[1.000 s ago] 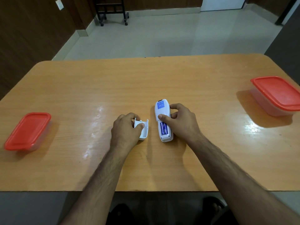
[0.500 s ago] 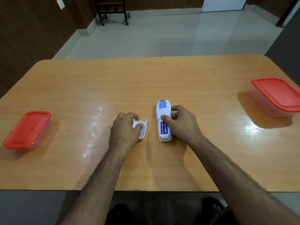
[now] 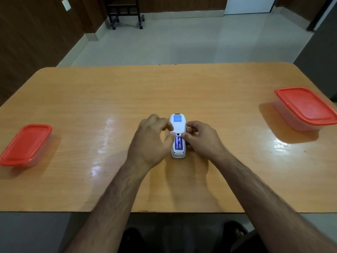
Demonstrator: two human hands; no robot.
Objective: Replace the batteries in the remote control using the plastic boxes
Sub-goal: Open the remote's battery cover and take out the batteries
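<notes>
The white remote control (image 3: 177, 126) lies face down in the middle of the wooden table (image 3: 164, 88), its battery bay open, with blue-purple batteries (image 3: 178, 143) showing inside. My right hand (image 3: 202, 139) grips the remote's right side, thumb at the top edge of the bay. My left hand (image 3: 151, 141) presses against the remote's left side, fingertips and thumb on its edge. The loose white battery cover is out of sight, possibly under my left hand. A red-lidded plastic box (image 3: 25, 143) stands at the far left, and another red-lidded plastic box (image 3: 304, 106) at the far right; both are closed.
The table's near edge runs just below my forearms. Beyond the far edge is tiled floor, with a black wheeled stand (image 3: 125, 13) by the dark wooden wall.
My left hand has left the white cover and moved right onto the remote's left side. The cover is no longer visible. My right hand has stayed on the remote.
</notes>
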